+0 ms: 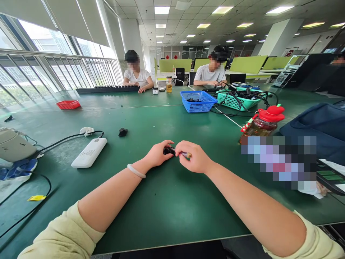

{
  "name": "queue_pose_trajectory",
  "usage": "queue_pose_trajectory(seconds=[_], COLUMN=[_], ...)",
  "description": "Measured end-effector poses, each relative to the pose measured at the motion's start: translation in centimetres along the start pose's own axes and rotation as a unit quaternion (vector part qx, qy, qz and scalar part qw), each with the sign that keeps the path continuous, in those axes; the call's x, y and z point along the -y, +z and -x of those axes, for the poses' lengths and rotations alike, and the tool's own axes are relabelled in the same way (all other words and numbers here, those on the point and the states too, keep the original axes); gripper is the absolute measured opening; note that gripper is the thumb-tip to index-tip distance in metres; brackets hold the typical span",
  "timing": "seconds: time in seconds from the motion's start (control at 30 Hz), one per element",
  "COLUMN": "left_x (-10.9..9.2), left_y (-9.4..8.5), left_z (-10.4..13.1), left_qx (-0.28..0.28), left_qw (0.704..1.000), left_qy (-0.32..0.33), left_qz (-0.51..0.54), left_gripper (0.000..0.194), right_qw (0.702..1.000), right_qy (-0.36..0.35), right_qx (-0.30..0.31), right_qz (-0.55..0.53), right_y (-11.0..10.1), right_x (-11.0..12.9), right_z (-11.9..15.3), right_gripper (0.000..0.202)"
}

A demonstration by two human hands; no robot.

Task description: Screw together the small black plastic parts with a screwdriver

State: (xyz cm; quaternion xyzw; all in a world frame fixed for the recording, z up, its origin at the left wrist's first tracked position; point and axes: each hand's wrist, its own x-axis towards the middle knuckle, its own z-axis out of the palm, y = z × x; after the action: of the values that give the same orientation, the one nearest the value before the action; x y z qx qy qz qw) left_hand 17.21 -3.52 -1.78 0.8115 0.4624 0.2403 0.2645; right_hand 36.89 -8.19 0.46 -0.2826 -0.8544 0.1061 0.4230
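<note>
Writing 1st: white power bank (90,153), L of the hands, has faint print on top, too small to read; yellow tag (37,198) on the black cord at near L, text n/a at this res; pale mark on the back of the far office chair (180,73), can't make out. Pixelated patch (280,158) at R hides whatever's under it, labels incl. L hand (159,154), bracelet (136,171) on wrist, fingers curled round a small blk part (169,150), approx. mid-table, just above the green tabletop (172,205). R hand (192,158) closed in a fist on a slim tool (186,155), yellowish butt end poking out; its front end is at the blk part, exact contact hidden by fingers. Another small blk piece (123,132) lies alone, betw. power bank & L hand. Around: red tray (68,104) far L; blue basket (198,101) w/ dark bits ahead, next to green basket (237,102) full of blk cables, some spilling over the rim. Bottle w/ red lid (260,126) + dark blue bag (318,129) crowd the R side. Two co-workers at far edge, 1 nr a long blk strip (107,89); jar (169,85) stands betw. them.
</note>
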Motion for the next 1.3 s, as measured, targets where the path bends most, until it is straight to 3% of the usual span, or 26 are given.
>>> queue_pose_trajectory(seconds=[0.1,0.2,0.3,0.4,0.5,0.63,0.77,0.87,1.03,1.17,1.3], left_x=[0.0,-0.1,-0.2,-0.1,0.1,0.2,0.3,0.4,0.5,0.5,0.4], left_y=[0.1,0.1,0.1,0.1,0.2,0.2,0.1,0.2,0.2,0.3,0.3], left_z=[-0.1,-0.2,-0.2,-0.4,-0.6,-0.6,-0.6,-0.6,-0.8,-0.9,-0.9], left_qx=[-0.001,-0.002,0.004,0.007,0.005,0.009,0.002,-0.010,-0.013,-0.012,-0.006], left_qw=[1.000,1.000,0.999,0.998,0.997,0.998,0.999,0.998,0.998,0.998,0.998], left_qy=[-0.007,-0.009,0.006,0.037,0.058,0.036,0.022,0.020,0.015,0.014,0.013], left_qz=[-0.003,-0.015,-0.032,-0.047,-0.053,-0.044,-0.044,-0.062,-0.059,-0.062,-0.068], left_gripper=[0.049,0.050,0.051,0.042,0.028,0.030,0.039,0.037,0.026,0.024,0.026], right_qw=[0.992,0.966,0.945,0.962,0.984,0.993,0.980,0.953,0.911,0.909,0.931], right_qy=[-0.078,-0.151,-0.191,-0.154,-0.051,0.055,0.036,0.020,0.004,-0.014,-0.018], right_qx=[0.074,0.134,0.163,0.108,0.038,0.051,0.140,0.220,0.294,0.292,0.211], right_qz=[0.065,0.160,0.210,0.200,0.165,0.095,0.134,0.206,0.288,0.298,0.297], right_y=[0.7,1.8,2.3,1.9,0.9,-0.3,-0.3,0.4,2.3,3.6,4.0], right_x=[0.2,0.3,0.4,0.4,0.2,0.1,0.8,1.8,2.7,2.6,2.5], right_z=[0.2,0.3,0.3,0.0,0.0,0.2,0.2,-0.1,-0.2,0.0,0.1], right_gripper=[0.018,0.016,0.015,0.016,0.017,0.019,0.014,0.007,0.032,0.031,0.034])
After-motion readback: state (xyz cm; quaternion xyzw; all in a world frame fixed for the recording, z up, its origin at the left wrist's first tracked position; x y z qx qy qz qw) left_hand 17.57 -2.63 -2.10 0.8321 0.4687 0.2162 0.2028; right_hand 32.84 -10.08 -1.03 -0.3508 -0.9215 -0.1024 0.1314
